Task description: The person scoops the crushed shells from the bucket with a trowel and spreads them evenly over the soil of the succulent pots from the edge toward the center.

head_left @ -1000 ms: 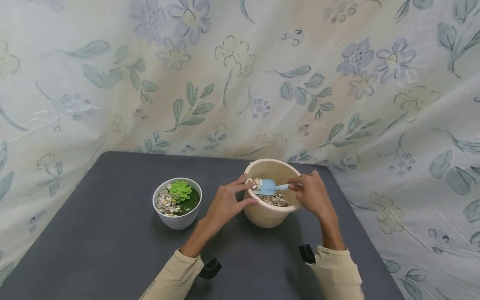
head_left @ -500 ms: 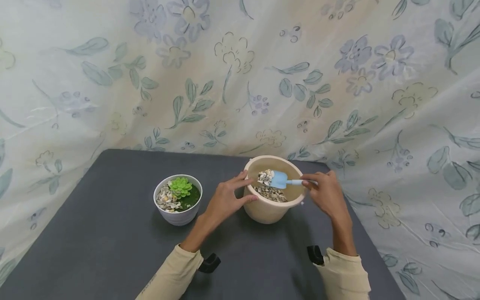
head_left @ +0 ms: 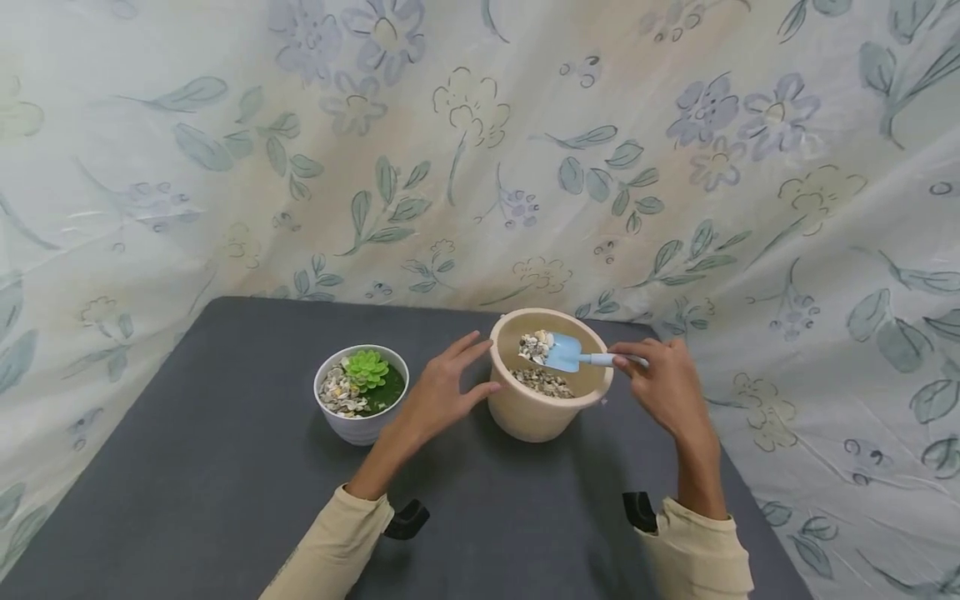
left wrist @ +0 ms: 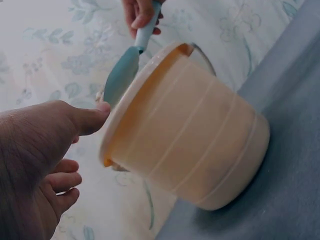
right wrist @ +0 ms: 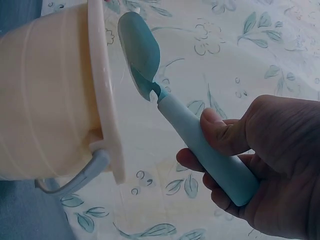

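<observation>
In the head view, the right hand (head_left: 663, 385) grips the trowel (head_left: 564, 353), its blade and pebbles (head_left: 536, 347) left of the grip, over the bucket (head_left: 534, 417); the left hand (head_left: 438, 396) is spread by the rim, contact unclear. The left wrist view cuts off the right hand; the bucket's wall hides its contents. The right wrist view shows more plainly fingers curled beneath the handle.

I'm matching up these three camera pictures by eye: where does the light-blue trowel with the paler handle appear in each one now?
Head: the light-blue trowel with the paler handle is right of centre, its blade overlapping the bucket's mouth.
Left wrist: upper part, left of centre, blade beside the rim.
Right wrist: blade near the top, left of centre; handle slanting down to the right.
Shared landmark: the round beige bucket.
</observation>
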### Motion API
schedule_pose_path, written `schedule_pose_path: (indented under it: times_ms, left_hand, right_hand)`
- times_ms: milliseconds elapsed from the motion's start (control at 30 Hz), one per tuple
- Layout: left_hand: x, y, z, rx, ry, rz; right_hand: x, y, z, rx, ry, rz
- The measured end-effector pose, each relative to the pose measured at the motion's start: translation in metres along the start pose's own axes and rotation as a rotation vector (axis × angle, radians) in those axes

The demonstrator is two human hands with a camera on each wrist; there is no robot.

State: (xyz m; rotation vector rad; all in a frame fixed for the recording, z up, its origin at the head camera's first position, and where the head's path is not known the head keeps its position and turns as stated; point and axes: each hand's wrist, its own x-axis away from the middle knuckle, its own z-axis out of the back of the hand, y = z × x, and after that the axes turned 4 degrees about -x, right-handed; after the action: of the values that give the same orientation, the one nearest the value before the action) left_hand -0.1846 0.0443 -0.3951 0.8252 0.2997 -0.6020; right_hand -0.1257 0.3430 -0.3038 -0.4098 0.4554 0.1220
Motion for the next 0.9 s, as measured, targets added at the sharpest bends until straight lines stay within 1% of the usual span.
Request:
schedule_pose_path:
  times_ms: [167,367,533,600,767,900]
  left_hand:
    - [0.005,-0.005,0.015,-0.008,0.017,0.004]
    - [0.011,-0.009,0.029,-0.029,0.028,0.014]
    - [0.018,-0.013,0.039,-0.038,0.034,0.041]
    - [0.021,-0.014,0.042,-0.040,0.041,0.042]
    - [0.026,-0.017,0.049,-0.047,0.053,0.043]
    - [0.031,-0.019,0.055,-0.039,0.051,0.058]
  right_hand:
    - [-0.002,-0.009,0.000,-0.015,-0.002,0.043]
    - [-0.005,-0.023,-0.006,-0.042,-0.011,0.086]
    - [-0.008,-0.035,-0.018,-0.088,-0.069,0.084]
    - [-0.009,-0.040,-0.024,-0.096,-0.086,0.084]
    - [-0.010,-0.053,-0.037,-0.126,-0.101,0.098]
    - [-0.011,-0.064,-0.047,-0.138,-0.102,0.128]
